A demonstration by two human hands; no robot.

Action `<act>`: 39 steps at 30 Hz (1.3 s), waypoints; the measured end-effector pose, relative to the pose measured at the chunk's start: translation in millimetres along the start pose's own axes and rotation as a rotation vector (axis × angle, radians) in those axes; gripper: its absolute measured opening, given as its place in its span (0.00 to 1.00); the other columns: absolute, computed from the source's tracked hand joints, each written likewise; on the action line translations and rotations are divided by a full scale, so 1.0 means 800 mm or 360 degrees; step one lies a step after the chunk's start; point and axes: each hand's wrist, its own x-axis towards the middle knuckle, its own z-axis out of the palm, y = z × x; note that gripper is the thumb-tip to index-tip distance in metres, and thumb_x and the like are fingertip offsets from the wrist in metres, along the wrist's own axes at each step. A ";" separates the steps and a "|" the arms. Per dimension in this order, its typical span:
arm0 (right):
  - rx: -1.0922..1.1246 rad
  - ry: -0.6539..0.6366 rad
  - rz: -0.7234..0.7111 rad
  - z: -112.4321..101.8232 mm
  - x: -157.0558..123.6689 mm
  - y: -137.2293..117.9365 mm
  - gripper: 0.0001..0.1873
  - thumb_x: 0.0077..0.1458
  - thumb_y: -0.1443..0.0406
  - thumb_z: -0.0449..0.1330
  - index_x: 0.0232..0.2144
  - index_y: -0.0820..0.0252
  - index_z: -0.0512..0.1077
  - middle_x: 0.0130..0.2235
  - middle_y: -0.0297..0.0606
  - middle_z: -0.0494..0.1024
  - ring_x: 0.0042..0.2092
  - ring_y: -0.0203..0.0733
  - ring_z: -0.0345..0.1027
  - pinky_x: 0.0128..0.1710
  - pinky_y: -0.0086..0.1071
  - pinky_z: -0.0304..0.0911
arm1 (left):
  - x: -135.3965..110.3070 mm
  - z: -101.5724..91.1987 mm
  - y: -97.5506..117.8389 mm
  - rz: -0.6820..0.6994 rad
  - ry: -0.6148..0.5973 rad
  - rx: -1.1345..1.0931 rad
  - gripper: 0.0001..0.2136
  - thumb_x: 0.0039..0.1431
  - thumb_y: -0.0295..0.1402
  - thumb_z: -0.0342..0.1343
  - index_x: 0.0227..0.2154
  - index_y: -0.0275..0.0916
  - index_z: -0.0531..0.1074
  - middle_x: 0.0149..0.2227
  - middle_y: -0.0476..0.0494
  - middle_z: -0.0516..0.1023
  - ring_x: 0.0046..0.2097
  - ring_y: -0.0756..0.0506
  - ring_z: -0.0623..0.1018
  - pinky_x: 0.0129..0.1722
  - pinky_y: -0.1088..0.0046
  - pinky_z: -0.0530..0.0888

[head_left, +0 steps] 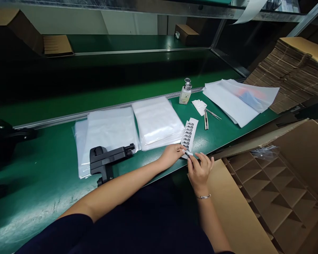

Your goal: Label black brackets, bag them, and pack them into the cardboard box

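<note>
A white strip of printed barcode labels (pixel 190 132) lies at the bench's front edge. My left hand (pixel 171 156) is closed, its fingertips pinching the strip's near end. In my right hand (pixel 200 171), thumb and index finger close on a slim dark piece (pixel 187 154) that meets the strip; its kind is too small to make out. The other right fingers are loosely curled. Left of my hands, a black plastic device with a jointed arm (pixel 108 159) rests partly over a pile of clear plastic bags (pixel 111 127). Another bag stack (pixel 157 121) sits beside the labels.
Beyond the labels are a utility knife (pixel 206 119), tweezers (pixel 213 114), white paper pieces (pixel 199 106) and a pump bottle (pixel 185 93). White sheets (pixel 233 100) lie farther right. A divided carton (pixel 270 190) stands right of the bench, below stacked cardboard (pixel 288 70). Black equipment (pixel 5 144) is far left.
</note>
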 end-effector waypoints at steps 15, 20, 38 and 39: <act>0.1600 -0.0432 0.0731 0.026 0.041 -0.087 0.14 0.53 0.56 0.62 0.25 0.61 0.76 0.43 0.46 0.77 0.50 0.53 0.69 0.54 0.50 0.60 | -0.224 -0.287 -0.045 0.0201 0.0721 0.1031 0.19 0.64 0.40 0.44 0.51 0.43 0.73 0.57 0.41 0.74 0.62 0.37 0.67 0.61 0.47 0.63; 0.1474 -0.1004 0.0153 0.067 0.041 -0.199 0.12 0.55 0.58 0.61 0.24 0.57 0.75 0.46 0.44 0.76 0.54 0.51 0.65 0.57 0.50 0.55 | -0.237 -0.242 -0.087 0.0185 0.0889 0.0968 0.19 0.64 0.31 0.42 0.56 0.39 0.68 0.64 0.37 0.62 0.69 0.37 0.52 0.64 0.46 0.57; 0.1054 -0.1170 -0.0032 0.105 0.031 -0.255 0.13 0.56 0.60 0.59 0.21 0.57 0.72 0.45 0.42 0.72 0.54 0.49 0.63 0.55 0.47 0.57 | -0.229 -0.200 -0.069 0.0123 0.1011 0.0941 0.22 0.61 0.23 0.43 0.57 0.37 0.62 0.65 0.36 0.59 0.68 0.36 0.53 0.65 0.48 0.62; 0.1046 -0.1180 -0.0031 0.105 0.032 -0.255 0.13 0.56 0.60 0.59 0.21 0.57 0.72 0.45 0.42 0.72 0.54 0.49 0.63 0.55 0.47 0.57 | -0.229 -0.200 -0.069 0.0126 0.1011 0.0946 0.22 0.61 0.23 0.43 0.57 0.37 0.62 0.65 0.36 0.59 0.68 0.36 0.53 0.64 0.48 0.62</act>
